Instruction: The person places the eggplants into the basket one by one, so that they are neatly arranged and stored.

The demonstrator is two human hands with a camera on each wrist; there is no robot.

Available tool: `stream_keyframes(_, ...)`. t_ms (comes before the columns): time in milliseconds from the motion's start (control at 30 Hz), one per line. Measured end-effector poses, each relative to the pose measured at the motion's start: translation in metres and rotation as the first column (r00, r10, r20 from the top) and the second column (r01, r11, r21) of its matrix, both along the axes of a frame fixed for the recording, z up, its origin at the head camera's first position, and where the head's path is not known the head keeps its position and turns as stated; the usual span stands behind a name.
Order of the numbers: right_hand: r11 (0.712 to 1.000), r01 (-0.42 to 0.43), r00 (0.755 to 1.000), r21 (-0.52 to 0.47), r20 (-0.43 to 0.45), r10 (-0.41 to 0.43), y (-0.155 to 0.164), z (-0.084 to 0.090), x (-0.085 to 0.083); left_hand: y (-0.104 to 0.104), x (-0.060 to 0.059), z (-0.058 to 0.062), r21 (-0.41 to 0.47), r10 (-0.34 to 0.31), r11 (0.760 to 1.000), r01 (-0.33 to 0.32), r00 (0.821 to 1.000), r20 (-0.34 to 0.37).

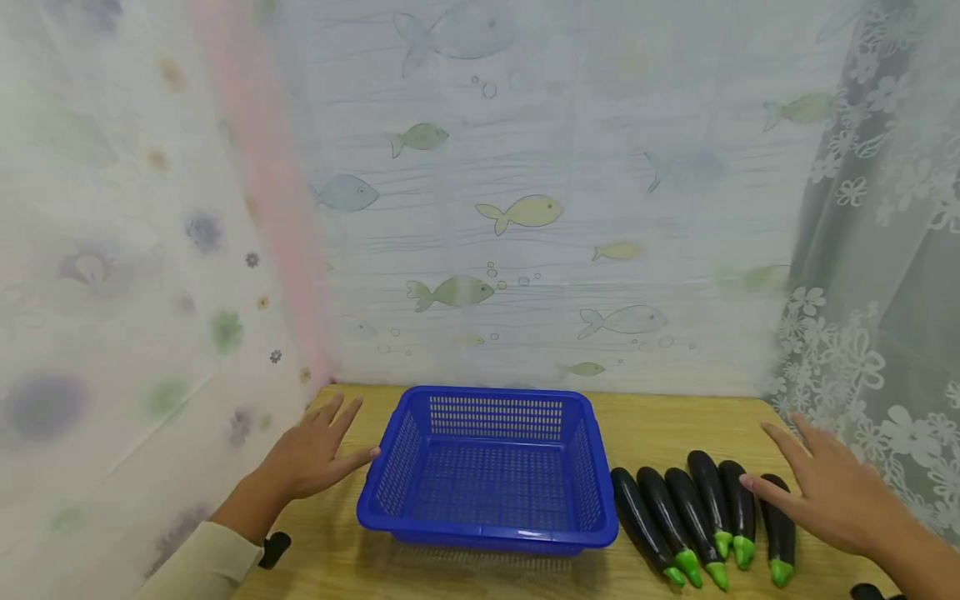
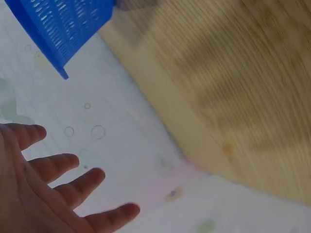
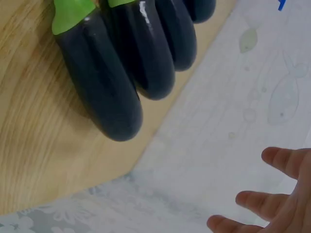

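Note:
A blue plastic basket [image 1: 487, 537] with slotted sides stands on the wooden table, and nothing lies in it. To its right several dark purple eggplants [image 1: 693, 508] with green caps lie side by side, caps toward me. My left hand [image 1: 311, 454] is held with fingers spread just left of the basket; the left wrist view shows the hand [image 2: 43, 189] holding nothing. My right hand [image 1: 840, 483] hovers over the right end of the eggplant row, fingers spread. In the right wrist view the nearest eggplant [image 3: 104, 82] is apart from the fingers [image 3: 265, 204].
The wooden table [image 1: 322, 575] ends against a back curtain [image 1: 540, 275] printed with fish. A flowered curtain [image 1: 112, 292] hangs at the left, a sheer one with white flowers [image 1: 855, 358] at the right. Dark straps [image 1: 274, 550] show near the wrists.

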State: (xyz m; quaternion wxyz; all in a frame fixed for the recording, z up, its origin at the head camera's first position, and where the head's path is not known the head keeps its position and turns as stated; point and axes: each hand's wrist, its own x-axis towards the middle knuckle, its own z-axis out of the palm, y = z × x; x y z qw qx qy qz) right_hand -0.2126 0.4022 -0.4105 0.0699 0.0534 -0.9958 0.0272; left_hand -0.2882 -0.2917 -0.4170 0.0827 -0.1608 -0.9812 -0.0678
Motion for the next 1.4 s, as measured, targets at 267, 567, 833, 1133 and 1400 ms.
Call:
stream_keyframes(267,0.993,0.03,0.997,-0.112,0.075,-0.022,0.005,-0.004,-0.003,0.008,-0.006,-0.013,0.337,-0.046,0.942,0.007,0.993,0.108)
stream_keyframes(567,0.979,0.041,0.992,-0.201,0.122,-0.016,0.016,-0.022,-0.002,0.021,-0.013,-0.03,0.68,-0.113,0.72,-0.136,0.945,0.308)
stream_keyframes(833,0.969,0.048,0.99,-0.242,0.14,-0.014,0.023,-0.033,-0.004,0.03,-0.017,-0.035,0.809,-0.205,0.568,-0.148,0.927,0.313)
stream_keyframes(1133,0.961,0.071,0.987,-0.267,0.156,-0.029,0.02,-0.043,-0.007,0.038,-0.016,-0.044,0.841,-0.186,0.517,-0.163,0.937,0.296)
stream_keyframes(1400,0.954,0.108,0.984,-0.28,0.167,-0.062,0.023,-0.053,-0.008,0.044,-0.018,-0.054,0.876,-0.161,0.46,-0.145,0.957,0.243)
